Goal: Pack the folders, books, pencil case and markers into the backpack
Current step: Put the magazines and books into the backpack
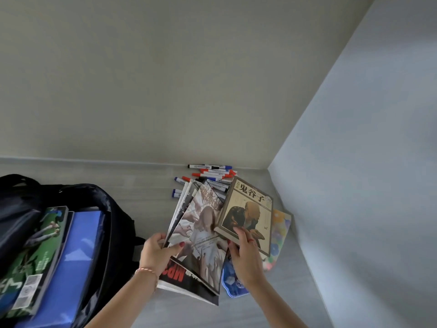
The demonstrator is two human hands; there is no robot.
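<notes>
A black backpack (pixel 104 209) stands open at the left with a green book (pixel 35 252) and blue folders (pixel 73 263) inside. A fanned stack of books (pixel 201 235) lies on the grey desk. My left hand (pixel 158 253) grips the stack's left edge, thumb on the pale cover. My right hand (pixel 243 254) holds the near edge of a tan book (pixel 248 209) with a seated figure on its cover. Several markers (pixel 210 174) lie behind the books by the wall. A flowered pencil case (pixel 279 233) shows under the tan book.
The grey desk (pixel 151 197) ends at a pale back wall, and a blue-grey side wall (pixel 354 185) closes in on the right. A blue patterned item (pixel 231 282) pokes out beneath the stack near my right wrist.
</notes>
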